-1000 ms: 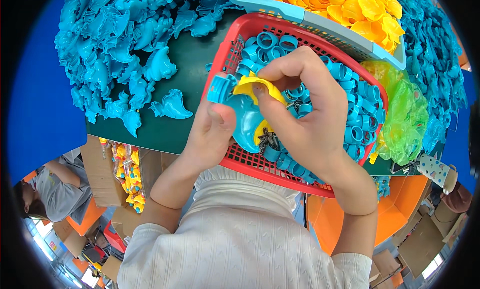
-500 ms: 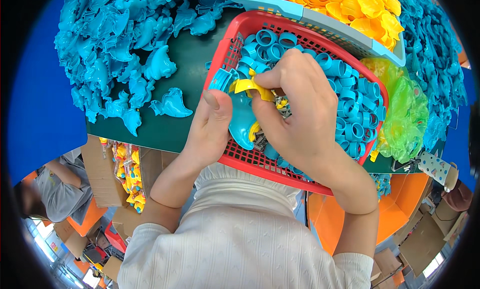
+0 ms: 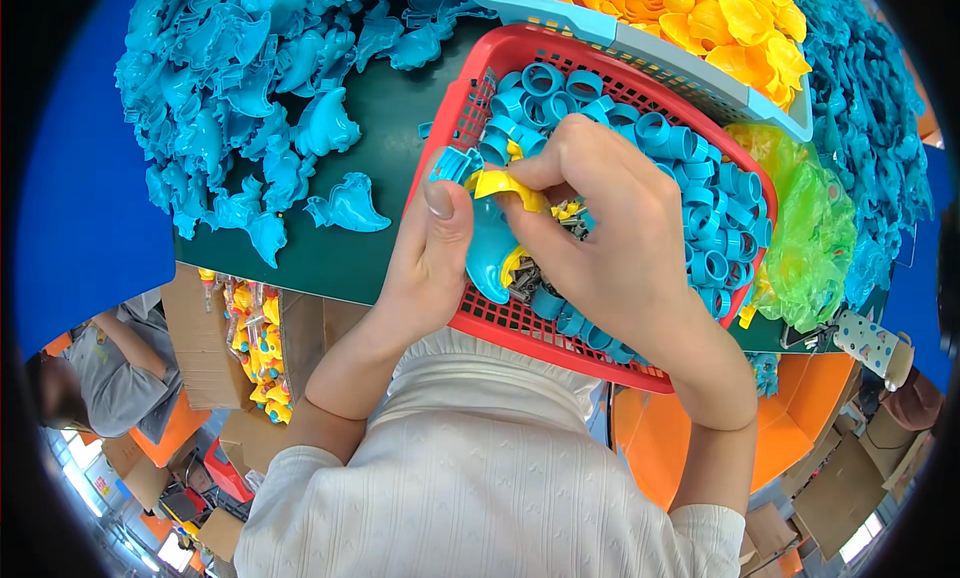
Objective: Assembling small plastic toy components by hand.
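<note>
At left, a heap of blue shells [image 3: 225, 108] lies on the dark green table [image 3: 405, 113]. The left hand [image 3: 425, 258] grips one blue shell [image 3: 487, 270] above the red basket [image 3: 540, 350]. At its upper part, a yellow piece [image 3: 508, 187] is pinched by the right hand [image 3: 615, 223]. Step in hand, as judged: fitting yellow to blue. Seating cannot be told; the next move calls for aligned edges and firm pressure.

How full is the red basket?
The red basket is well filled: blue rings lie heaped across much of its visible inside.
</note>
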Motion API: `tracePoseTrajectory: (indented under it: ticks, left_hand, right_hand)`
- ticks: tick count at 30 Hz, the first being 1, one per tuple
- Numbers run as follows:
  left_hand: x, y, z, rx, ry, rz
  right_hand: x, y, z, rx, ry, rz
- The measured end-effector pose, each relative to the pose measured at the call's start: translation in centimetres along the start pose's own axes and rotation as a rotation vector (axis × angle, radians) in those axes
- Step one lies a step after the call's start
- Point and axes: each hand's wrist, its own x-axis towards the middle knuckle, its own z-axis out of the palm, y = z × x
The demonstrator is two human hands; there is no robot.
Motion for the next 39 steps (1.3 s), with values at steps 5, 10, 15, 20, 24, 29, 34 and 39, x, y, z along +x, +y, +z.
tracePoseTrajectory:
  ticks: [5, 10, 15, 20, 24, 29, 34, 39]
  left_hand:
    - [0.4, 0.0, 0.2, -0.303, -0.015, 0.111]
    - [0.7, 0.1, -0.4, -0.143, 0.014, -0.069]
    - [1.0, -0.2, 0.0, -0.249, 0.021, 0.089]
    - [1.1, -0.7, -0.3, -0.401, -0.167, 0.260]
    - [1.0, 0.3, 0.1, -0.231, -0.150, 0.076]
    - [0.7, 0.8, -0.5, -0.325, -0.168, 0.034]
    - [1.2, 1.3, -0.3, -0.336, -0.167, 0.015]
    - [1.3, 1.5, -0.2, -0.379, -0.112, 0.011]
  right_hand:
    - [0.6, -0.4, -2.0, 0.053, -0.154, -0.053]
    - [0.6, -0.5, -3.1, 0.159, 0.042, 0.116]
    - [0.0, -0.5, -1.9, 0.357, -0.241, 0.425]
    - [0.4, 0.2, -3.1, 0.197, -0.111, 0.225]
    - [0.5, -0.9, -4.8, -0.061, -0.198, 0.093]
    - [2.5, 0.4, -11.7, -0.120, -0.067, 0.220]
    - [1.6, 11.8, -23.8, -1.016, 0.336, 0.450]
    - [-3.3, 18.7, -25.2, -1.446, 0.143, 0.502]
